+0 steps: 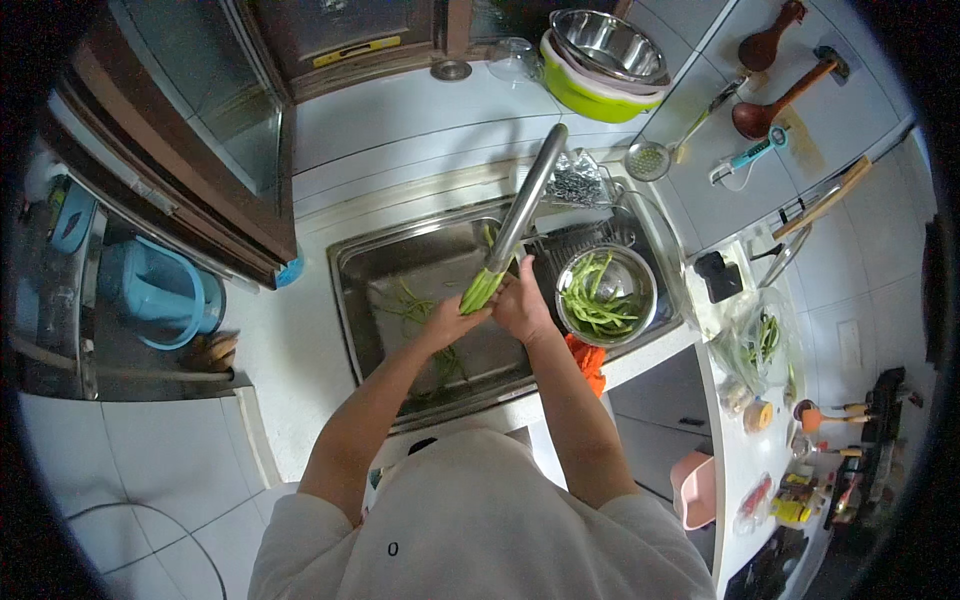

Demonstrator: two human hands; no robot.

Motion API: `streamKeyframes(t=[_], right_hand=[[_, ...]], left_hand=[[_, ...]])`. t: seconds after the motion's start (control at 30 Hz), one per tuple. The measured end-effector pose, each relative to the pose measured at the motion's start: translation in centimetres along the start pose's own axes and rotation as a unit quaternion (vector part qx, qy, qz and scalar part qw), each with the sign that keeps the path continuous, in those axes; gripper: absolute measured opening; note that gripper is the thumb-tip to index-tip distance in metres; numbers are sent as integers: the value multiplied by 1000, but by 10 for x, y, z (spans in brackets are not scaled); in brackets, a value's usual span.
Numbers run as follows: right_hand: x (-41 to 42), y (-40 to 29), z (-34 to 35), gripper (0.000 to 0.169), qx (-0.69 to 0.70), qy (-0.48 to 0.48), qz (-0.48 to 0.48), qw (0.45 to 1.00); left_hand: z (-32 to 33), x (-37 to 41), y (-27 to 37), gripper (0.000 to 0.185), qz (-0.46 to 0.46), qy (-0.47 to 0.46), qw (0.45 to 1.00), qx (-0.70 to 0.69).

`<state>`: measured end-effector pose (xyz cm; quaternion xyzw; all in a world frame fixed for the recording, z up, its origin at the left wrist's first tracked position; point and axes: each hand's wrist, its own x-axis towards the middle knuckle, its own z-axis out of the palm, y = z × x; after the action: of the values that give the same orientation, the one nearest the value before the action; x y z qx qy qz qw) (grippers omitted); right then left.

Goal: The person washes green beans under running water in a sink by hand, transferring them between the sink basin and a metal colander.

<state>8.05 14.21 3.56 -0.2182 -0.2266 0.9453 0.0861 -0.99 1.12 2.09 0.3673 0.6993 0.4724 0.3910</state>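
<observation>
My left hand [452, 319] is closed around a bunch of green beans [481, 292] under the end of the metal faucet [531, 196]. Beside it, touching or nearly touching the beans, my right hand [521, 304] has its thumb raised and its fingers partly hidden. Below both hands, the stainless steel sink [480, 367] holds loose green stems or beans [414, 306] on its floor. Right of the hands, a metal bowl [649, 300] with more green beans [596, 304] rests over the sink's right side. An orange cloth [587, 365] hangs at the front edge below the bowl.
Stacked basins [607, 105] and a glass bowl [514, 60] stand on the back ledge. Behind the metal bowl is a wire rack [581, 238]. A plastic bag with greens [761, 337] lies on the right counter. Ladles [757, 120] hang on the tiled wall. A blue pitcher [161, 296] is at left.
</observation>
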Motion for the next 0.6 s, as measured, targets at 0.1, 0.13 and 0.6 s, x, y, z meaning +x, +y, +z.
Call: streamKeyframes(t=[0.1,0.13,0.6], right_hand=[[9,6,0,51,-104,-1,-53,993],[10,5,6,35,-86,52,-97,990],[3,-20,34,11,-6,151,-264,953]], left_hand=[[3,17,7,27,34,-33,999,5],[4,23,8,30,18,-39,999,-25],[24,70,30,32,96,60,983,-148]])
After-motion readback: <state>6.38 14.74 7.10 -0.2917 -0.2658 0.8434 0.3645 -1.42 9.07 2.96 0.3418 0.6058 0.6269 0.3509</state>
